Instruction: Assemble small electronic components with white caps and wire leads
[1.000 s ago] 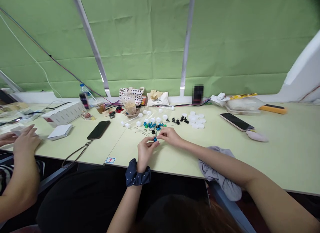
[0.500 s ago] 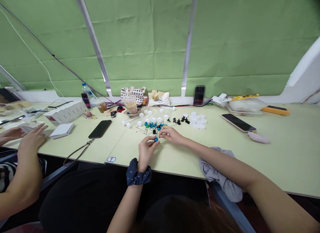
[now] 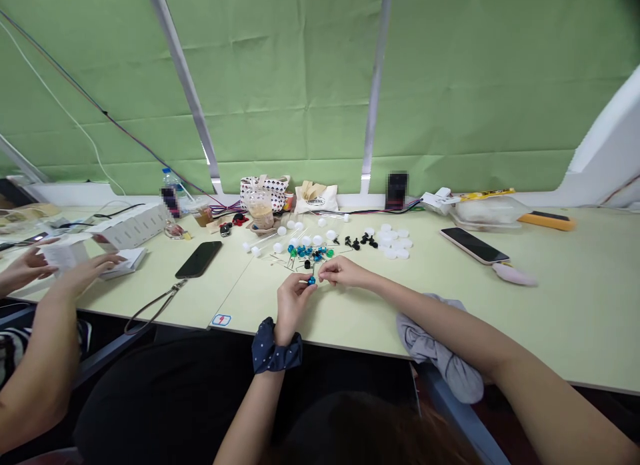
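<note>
My left hand (image 3: pixel 293 300), a dark blue dotted scrunchie (image 3: pixel 276 346) around its wrist, pinches a small shiny blue ball (image 3: pixel 311 280) between thumb and fingertips. A thin stem appears to stand up from the ball. Just to its right, my right hand (image 3: pixel 346 273) has thumb and fingers pressed together; whatever they may hold is too small to make out. Beyond both hands lies a pile of small blue pieces (image 3: pixel 303 251) with thin metal pins, plus a green piece (image 3: pixel 330 253) and a black piece (image 3: pixel 307 264).
Behind the pile are white-capped clear tubes (image 3: pixel 270 241), black plugs (image 3: pixel 356 244) and white round caps (image 3: pixel 395 242). Phones lie left (image 3: pixel 199 259) and right (image 3: pixel 474 245). A plastic cup (image 3: pixel 261 212) stands behind. At left, a co-worker's hands (image 3: pixel 83 273) handle a white box (image 3: pixel 66 253).
My right hand's fingers have closed together and drawn slightly down, away from the pile. My left hand still pinches the blue ball. The co-worker's near hand moved right, toward the white box on the table.
</note>
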A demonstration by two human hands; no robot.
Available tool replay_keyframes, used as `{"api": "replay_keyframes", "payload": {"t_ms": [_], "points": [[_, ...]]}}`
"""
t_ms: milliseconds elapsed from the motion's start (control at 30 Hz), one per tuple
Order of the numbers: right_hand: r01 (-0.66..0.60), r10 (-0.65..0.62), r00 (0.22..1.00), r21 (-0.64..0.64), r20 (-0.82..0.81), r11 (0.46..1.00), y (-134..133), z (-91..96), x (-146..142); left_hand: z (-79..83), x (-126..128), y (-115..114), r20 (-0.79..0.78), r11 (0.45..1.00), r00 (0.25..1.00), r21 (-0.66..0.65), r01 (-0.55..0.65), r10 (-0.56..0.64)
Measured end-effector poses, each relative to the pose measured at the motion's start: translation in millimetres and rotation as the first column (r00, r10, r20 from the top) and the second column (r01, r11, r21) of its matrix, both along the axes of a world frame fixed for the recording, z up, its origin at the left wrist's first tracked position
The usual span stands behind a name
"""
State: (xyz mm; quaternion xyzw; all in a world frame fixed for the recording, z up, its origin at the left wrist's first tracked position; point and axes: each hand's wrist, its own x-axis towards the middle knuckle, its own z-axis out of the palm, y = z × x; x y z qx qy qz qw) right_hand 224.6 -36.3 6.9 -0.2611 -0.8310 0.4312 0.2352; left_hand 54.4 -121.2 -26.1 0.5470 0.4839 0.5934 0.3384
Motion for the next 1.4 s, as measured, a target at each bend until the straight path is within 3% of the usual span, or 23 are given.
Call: {"api": "replay_keyframes", "payload": {"t_ms": [100,200,533,633,833,967,1133,1200,1400], "points": [[-0.045,0.047,0.999,-0.211,0.005,0.976,3,0.6,3,-3.1,1,2,-0.04,0.999,0.999,0.028,0.023,-0.022],[-0.056,0.061,0.998,-0.335,0.003,0.941,5,0.2,5,-3.9,2,1,-0.07,0.998,0.997,0.043,0.036,-0.033],[-0.084,0.098,0.995,-0.437,0.011,0.896,10,-1.2,7,-2.6,4,-2,-0.128,0.997,0.992,0.07,0.01,-0.001],[-0.091,0.102,0.995,-0.407,0.005,0.909,7,0.4,7,-2.9,4,-1,-0.177,0.994,0.984,0.107,-0.004,0.023],[-0.099,0.1,0.995,-0.152,-0.002,0.983,0,3.6,4,-1.3,1,1,-0.214,0.989,0.967,0.082,-0.125,0.14],[0.132,-0.14,0.985,-0.084,-0.101,0.988,16,-0.8,7,1.5,-2,1,-0.108,0.984,0.978,0.026,-0.176,0.177],[0.413,-0.443,0.84,-0.16,-0.314,0.896,54,-7.3,25,5.8,-6,2,0.158,0.992,0.98,-0.041,-0.117,0.122],[0.51,-0.553,0.762,-0.214,-0.337,0.833,67,-9.4,35,8.3,-6,1,0.284,0.993,0.954,-0.096,-0.069,0.094],[0.765,-0.779,0.607,-0.149,-0.158,0.627,91,-16.7,62,16.2,-7,-3,0.583,0.982,0.813,-0.153,0.114,-0.003]]}}
